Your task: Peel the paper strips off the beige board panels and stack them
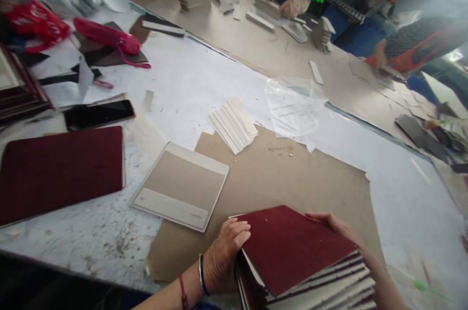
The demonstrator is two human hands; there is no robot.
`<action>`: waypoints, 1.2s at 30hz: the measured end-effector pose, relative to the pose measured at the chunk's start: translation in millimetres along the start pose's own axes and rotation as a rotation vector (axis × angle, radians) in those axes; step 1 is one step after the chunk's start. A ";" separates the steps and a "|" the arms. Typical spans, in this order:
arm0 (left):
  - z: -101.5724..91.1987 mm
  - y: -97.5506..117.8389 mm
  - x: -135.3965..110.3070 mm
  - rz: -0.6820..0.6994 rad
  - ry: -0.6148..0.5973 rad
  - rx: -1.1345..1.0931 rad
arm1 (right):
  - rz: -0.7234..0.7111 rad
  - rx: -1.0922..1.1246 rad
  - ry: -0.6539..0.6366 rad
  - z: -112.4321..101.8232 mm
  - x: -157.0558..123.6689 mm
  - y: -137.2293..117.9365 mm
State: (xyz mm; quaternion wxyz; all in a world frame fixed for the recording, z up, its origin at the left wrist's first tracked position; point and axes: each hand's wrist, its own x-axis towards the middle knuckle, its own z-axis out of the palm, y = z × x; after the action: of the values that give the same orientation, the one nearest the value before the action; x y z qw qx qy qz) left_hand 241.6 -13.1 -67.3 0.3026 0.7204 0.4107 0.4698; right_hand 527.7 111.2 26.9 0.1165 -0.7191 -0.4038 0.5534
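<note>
A stack of dark red covered boards rests at the near edge of the table on a brown paper sheet. My left hand is curled against the stack's left edge, with bangles on the wrist. My right hand lies along the stack's far right edge, fingers bent over the top board. Both hands grip the stack from its sides.
A grey board with white strips lies left of the stack, a fan of white strips beyond it. A large dark red sheet and a phone lie at the left. Across the table, other people handle boards.
</note>
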 end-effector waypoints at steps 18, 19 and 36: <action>12.8 -2.2 -11.3 -0.034 0.082 0.178 | -0.537 -1.093 -0.549 227.9 75.5 -150.3; 9.3 2.2 -12.2 -0.051 0.053 0.184 | -0.500 -1.009 -0.591 214.5 63.2 -156.4; 2.8 12.6 -13.3 0.058 0.146 0.356 | 0.232 0.393 0.155 70.4 -123.6 -88.5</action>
State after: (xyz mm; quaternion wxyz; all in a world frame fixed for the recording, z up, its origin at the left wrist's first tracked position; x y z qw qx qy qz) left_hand 245.1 -30.9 -63.7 0.1258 0.7381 0.4873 0.4494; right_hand 417.5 61.1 142.7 0.2205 -0.7645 -0.1932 0.5741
